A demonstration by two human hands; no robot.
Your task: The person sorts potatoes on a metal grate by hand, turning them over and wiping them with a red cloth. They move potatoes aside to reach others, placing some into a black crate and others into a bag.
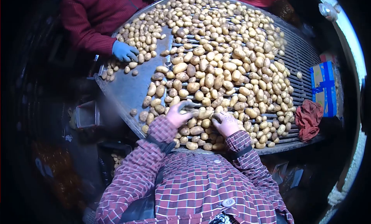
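Observation:
Potatoes lie in a thick layer over a sorting table of parallel metal bars. At the near edge, my left hand, in a pale glove with dark fingertips, reaches in among them. Its thumb and fingers are apart in a curve, with a gap between them. To its right, my right hand, gloved alike, rests with its fingers spread a little over the potatoes. Between the two hands lies a pale potato, close to the fingertips of both.
On the left, a person's blue-gloved hand touches potatoes beside a bare metal plate. Another person's red sleeve shows at the far edge. A red cloth and a blue-taped box sit at the right. A bin stands lower left.

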